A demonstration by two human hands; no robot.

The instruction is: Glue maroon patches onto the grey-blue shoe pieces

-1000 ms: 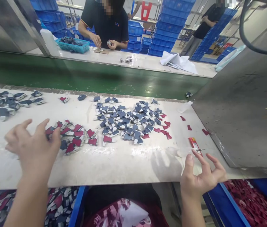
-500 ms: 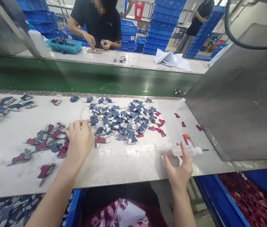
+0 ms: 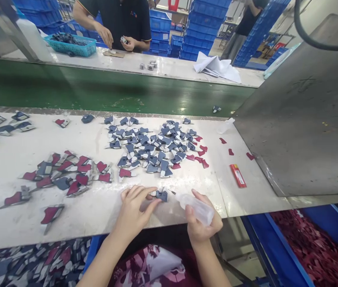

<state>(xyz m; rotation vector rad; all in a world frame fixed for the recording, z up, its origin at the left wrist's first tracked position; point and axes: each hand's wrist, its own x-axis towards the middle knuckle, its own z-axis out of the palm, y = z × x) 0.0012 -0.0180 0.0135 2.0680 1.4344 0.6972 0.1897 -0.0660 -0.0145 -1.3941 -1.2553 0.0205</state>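
Pinning a small blue-grey piece point(image 3: 161, 195) against the white worktable point(image 3: 157, 215) with my left hand point(image 3: 134, 211), I have the fingers stretched flat and only the tips touching it, nothing closed around it. My right hand point(image 3: 200, 223) is wrapped around a clear plastic squeeze bottle point(image 3: 194, 207), its nozzle pointing toward 10 o'clock at the piece; the tip sits just beside it, though I cannot tell whether it touches. The piece lies near the table's front edge, at 6 o'clock from the big heap of blue-grey pieces point(image 3: 154, 145). At 9 o'clock from my left hand spreads a looser cluster of red and grey pieces point(image 3: 67, 173). A red flat packet point(image 3: 238, 175) lies at 2 o'clock from my right hand. Beyond the table runs a green conveyor belt point(image 3: 97, 91), and across it a co-worker's hands point(image 3: 118, 40) hold a small part.
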